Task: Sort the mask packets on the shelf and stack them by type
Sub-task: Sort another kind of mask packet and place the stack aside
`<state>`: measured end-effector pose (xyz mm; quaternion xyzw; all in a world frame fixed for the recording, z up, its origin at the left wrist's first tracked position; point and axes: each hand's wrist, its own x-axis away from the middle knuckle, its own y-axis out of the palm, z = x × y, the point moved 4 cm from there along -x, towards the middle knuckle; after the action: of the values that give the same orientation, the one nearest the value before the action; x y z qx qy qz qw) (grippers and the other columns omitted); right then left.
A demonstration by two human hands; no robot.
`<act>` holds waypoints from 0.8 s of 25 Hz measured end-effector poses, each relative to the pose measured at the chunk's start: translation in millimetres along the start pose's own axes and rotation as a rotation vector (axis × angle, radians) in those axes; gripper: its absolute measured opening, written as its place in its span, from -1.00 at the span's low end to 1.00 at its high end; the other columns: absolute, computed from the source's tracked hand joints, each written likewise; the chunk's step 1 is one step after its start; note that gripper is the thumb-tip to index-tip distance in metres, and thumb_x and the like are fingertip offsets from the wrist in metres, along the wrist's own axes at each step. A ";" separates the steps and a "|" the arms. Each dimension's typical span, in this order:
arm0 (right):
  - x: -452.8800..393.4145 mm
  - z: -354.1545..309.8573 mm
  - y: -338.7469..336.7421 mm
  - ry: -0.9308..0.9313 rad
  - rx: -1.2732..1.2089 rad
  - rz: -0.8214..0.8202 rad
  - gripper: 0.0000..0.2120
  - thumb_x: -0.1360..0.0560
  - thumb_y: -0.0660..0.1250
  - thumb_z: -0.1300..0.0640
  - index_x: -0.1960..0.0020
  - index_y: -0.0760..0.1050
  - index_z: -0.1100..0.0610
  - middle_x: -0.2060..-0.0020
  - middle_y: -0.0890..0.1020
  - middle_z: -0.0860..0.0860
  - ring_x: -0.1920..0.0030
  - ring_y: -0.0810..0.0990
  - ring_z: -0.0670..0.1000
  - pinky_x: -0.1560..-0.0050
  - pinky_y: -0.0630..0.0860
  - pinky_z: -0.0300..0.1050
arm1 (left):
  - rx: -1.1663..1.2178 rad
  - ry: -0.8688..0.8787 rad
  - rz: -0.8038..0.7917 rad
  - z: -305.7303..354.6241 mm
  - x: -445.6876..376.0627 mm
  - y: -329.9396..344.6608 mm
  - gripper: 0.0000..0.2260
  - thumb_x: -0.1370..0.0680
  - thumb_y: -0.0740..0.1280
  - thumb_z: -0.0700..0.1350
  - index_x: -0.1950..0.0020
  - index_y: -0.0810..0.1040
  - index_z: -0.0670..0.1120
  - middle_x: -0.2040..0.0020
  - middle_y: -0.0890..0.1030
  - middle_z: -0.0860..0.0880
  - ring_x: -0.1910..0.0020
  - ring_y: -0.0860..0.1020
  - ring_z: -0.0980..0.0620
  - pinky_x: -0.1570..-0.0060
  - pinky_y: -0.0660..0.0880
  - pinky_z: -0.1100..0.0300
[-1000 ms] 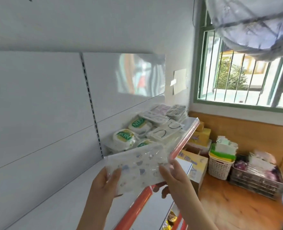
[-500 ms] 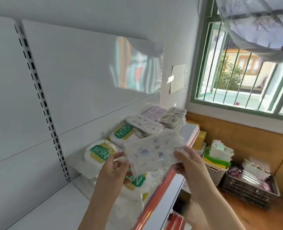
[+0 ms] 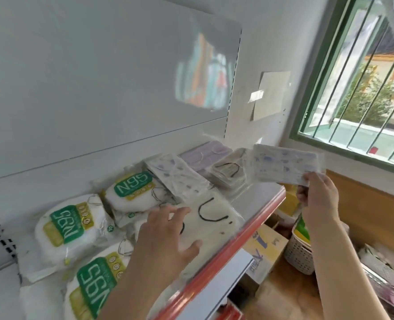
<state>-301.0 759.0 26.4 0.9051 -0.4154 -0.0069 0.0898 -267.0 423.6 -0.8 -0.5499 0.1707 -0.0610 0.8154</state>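
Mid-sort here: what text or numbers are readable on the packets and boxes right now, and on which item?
"N95": green label of the back packet, upright.
"N95": green label of the left packet, seen turned round.
"N95": green label of the front packet, turned round too.
"10": small mark at the left packet's edge, barely legible.
Dark print on the yellow carton below the shelf: unreadable.
Patterned packet in the right hand: no legible text.

two bare forearms, no sleeves; hands: left hand (image 3: 166, 236), right hand (image 3: 318, 197), both ungloved.

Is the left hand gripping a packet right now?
No, the left hand hovers open-fingered over the white packet; only the right hand holds one.
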 end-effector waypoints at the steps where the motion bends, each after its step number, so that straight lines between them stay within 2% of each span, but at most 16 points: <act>1: -16.5 4.6 5.1 0.031 0.003 -0.037 -0.93 -0.55 0.27 0.18 0.06 0.51 0.04 0.32 0.48 0.04 0.41 0.40 -0.06 0.53 0.35 -0.32 | -0.106 -0.052 -0.084 2.8 -7.8 13.8 -0.15 -0.36 0.08 0.49 -0.58 0.00 0.19 -0.51 0.09 0.05 -0.51 0.13 -0.02 -0.43 0.22 0.04; 3: -31.0 13.8 19.0 0.092 -0.036 -0.125 -0.94 -0.56 0.28 0.20 0.03 0.51 0.08 0.31 0.49 0.04 0.42 0.41 -0.06 0.52 0.35 -0.32 | -0.230 -0.137 -0.203 3.6 -13.0 35.4 0.00 -0.34 0.13 0.53 -0.60 -0.24 0.16 -0.58 -0.06 -0.05 -0.56 0.04 -0.13 -0.47 0.13 -0.06; 6: -32.8 24.2 47.0 0.162 -0.104 -0.269 -0.88 -0.55 0.27 0.26 0.14 0.47 0.10 0.33 0.48 0.02 0.44 0.40 -0.06 0.51 0.34 -0.31 | -0.337 -0.146 -0.088 12.3 -18.9 54.7 -0.13 -0.47 0.14 0.42 -0.60 -0.27 0.16 -0.58 0.10 -0.05 -0.49 0.21 -0.10 -0.39 0.21 -0.06; 8: -22.3 26.1 69.4 0.162 -0.103 -0.383 -0.86 -0.55 0.27 0.28 0.16 0.47 0.11 0.36 0.48 0.00 0.45 0.40 -0.06 0.49 0.34 -0.29 | -0.385 -0.131 -0.025 23.3 -20.1 61.6 -0.17 -0.49 0.13 0.38 -0.60 -0.25 0.15 -0.55 0.18 -0.11 -0.43 0.29 -0.14 -0.34 0.26 -0.10; 9: -15.5 24.0 82.2 0.147 -0.094 -0.455 -0.87 -0.54 0.27 0.28 0.15 0.48 0.12 0.38 0.49 -0.01 0.45 0.40 -0.06 0.46 0.34 -0.27 | -0.381 -0.160 -0.020 25.6 -19.8 64.9 -0.15 -0.48 0.12 0.38 -0.59 -0.30 0.15 -0.55 0.18 -0.17 -0.44 0.28 -0.18 -0.35 0.24 -0.14; 11: -5.3 12.7 111.5 0.074 -0.053 -0.618 -0.94 -0.54 0.29 0.27 0.07 0.52 0.15 0.38 0.50 0.00 0.45 0.39 -0.06 0.42 0.33 -0.22 | -0.314 -0.211 -0.082 29.7 -15.8 64.7 -0.10 -0.46 0.09 0.48 -0.56 -0.38 0.18 -0.61 -0.01 -0.18 -0.56 0.09 -0.21 -0.47 0.08 -0.19; 13: -5.2 -9.9 149.3 -0.056 0.028 -0.793 -0.89 -0.53 0.33 0.24 -0.05 0.56 0.16 0.35 0.48 0.03 0.45 0.36 -0.06 0.42 0.29 -0.21 | -0.261 -0.214 -0.013 28.4 -14.2 45.0 -0.06 -0.41 0.02 0.58 -0.59 -0.31 0.17 -0.64 -0.09 -0.13 -0.60 -0.01 -0.20 -0.51 -0.01 -0.23; 15: -9.3 -32.4 199.4 -0.206 0.200 -1.009 -0.78 -0.50 0.41 0.22 -0.15 0.58 0.13 0.34 0.46 0.06 0.44 0.35 -0.06 0.43 0.29 -0.24 | -0.161 -0.239 0.020 18.5 -5.9 21.8 -0.18 -0.48 0.01 0.51 -0.58 -0.32 0.24 -0.62 -0.23 0.07 -0.61 -0.18 -0.01 -0.54 -0.18 -0.09; 16: -10.5 -36.4 226.8 -0.258 0.324 -1.102 -0.74 -0.48 0.45 0.22 -0.16 0.58 0.13 0.34 0.49 0.06 0.42 0.38 -0.05 0.40 0.33 -0.25 | -0.092 -0.276 0.044 11.5 -2.5 9.0 -0.25 -0.53 0.04 0.44 -0.57 -0.28 0.28 -0.60 -0.20 0.15 -0.59 -0.19 0.10 -0.54 -0.20 -0.01; 18: -9.5 -25.2 274.7 -0.298 0.552 -1.214 -0.71 -0.44 0.51 0.21 -0.13 0.57 0.16 0.26 0.59 0.10 0.31 0.49 0.00 0.27 0.42 -0.17 | 0.014 -0.330 0.193 -3.2 6.3 -13.6 -0.39 -0.59 0.11 0.31 -0.58 -0.07 0.28 -0.57 -0.01 0.22 -0.55 -0.07 0.21 -0.55 -0.10 0.13; 20: -4.5 -1.4 308.8 -0.452 0.795 -1.183 -0.75 -0.38 0.54 0.18 0.01 0.56 0.22 0.22 0.60 0.17 0.24 0.55 0.10 0.22 0.47 -0.10 | 0.103 -0.368 0.317 -19.9 20.1 -20.5 -0.49 -0.60 0.14 0.24 -0.54 0.13 0.25 -0.50 0.16 0.27 -0.49 0.09 0.30 -0.52 0.08 0.22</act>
<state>-535.6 565.4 79.5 0.9183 0.1612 -0.0894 -0.3503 -253.2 392.4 7.0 -0.4758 0.1000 0.1603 0.8590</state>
